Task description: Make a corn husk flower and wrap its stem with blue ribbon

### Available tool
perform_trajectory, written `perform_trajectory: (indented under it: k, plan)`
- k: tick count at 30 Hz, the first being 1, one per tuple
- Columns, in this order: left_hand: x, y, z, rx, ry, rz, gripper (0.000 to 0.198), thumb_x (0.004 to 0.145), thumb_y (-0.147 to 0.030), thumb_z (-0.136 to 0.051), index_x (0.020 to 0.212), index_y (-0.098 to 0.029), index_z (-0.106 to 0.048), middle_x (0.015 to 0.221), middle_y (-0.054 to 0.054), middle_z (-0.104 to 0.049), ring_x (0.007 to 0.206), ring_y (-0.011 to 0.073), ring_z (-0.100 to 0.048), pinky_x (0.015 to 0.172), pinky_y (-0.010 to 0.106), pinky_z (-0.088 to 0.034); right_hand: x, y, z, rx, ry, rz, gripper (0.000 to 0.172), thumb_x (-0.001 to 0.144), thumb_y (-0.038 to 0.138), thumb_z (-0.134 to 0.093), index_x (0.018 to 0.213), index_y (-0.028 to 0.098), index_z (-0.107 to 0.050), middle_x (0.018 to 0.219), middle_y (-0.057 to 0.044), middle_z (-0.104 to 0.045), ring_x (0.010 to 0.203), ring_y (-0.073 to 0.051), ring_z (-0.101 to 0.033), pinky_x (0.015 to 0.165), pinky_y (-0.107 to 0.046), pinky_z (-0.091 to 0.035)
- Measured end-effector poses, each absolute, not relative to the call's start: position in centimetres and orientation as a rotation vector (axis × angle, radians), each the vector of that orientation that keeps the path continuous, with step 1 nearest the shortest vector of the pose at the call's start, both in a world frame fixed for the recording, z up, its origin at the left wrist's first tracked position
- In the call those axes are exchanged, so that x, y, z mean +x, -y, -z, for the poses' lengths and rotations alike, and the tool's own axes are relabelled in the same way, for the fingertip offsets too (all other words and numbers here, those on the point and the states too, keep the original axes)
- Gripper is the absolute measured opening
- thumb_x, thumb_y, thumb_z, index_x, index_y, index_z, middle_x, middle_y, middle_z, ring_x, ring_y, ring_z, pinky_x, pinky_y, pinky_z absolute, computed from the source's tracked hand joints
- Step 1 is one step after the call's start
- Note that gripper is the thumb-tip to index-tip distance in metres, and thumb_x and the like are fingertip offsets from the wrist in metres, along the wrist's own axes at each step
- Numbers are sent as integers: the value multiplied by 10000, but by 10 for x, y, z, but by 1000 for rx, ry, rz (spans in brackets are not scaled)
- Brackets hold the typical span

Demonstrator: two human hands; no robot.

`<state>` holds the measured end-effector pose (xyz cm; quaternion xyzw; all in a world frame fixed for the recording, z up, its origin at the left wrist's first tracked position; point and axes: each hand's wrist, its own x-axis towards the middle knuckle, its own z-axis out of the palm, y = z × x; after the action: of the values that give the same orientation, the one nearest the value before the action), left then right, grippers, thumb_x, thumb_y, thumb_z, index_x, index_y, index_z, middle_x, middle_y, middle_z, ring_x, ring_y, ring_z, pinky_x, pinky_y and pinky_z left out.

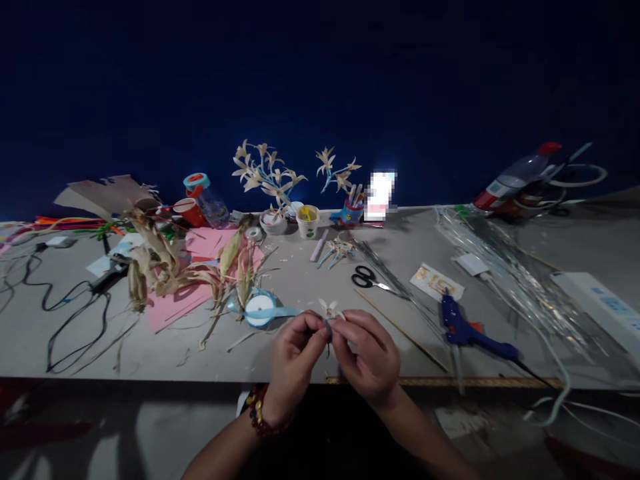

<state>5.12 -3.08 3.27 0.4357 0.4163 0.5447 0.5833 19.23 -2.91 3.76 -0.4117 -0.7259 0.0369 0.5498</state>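
Note:
Between my two hands, near the table's front edge, is a small pale husk flower (329,308). My left hand (299,347) pinches its stem from the left, thumb and fingertips pressed together. From the other side, the fingertips of my right hand (369,353) close on the same flower just below its petals. A light blue tape strip runs from a tape roll (260,311) toward my left hand; its end is hidden by the fingers. Several finished-looking flowers with blue stems (337,251) lie beyond my hands, close to black-handled scissors (366,277).
A blue glue gun (475,333), a thin stick (400,328) and wires (385,263) lie to the right. Dried corn husks (160,257) and pink paper (180,307) cover the left. Flower branches (270,173), a white cup (307,223) and a bottle (520,177) stand along the back.

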Motion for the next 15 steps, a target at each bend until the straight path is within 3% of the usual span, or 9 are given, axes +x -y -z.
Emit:
perform_trajectory:
  k: [15]
  plan:
    - [53,32,-34,986,-950,-1263,146,855,-283,-725,792,-177,-647,796,7,-625,769,141,-559,758,232,-466,194,30,-34,-954,1702,-82,326,846,60,-594,1089,260,-677,919,-72,-679,816,-205,-685,711,-347,-607]
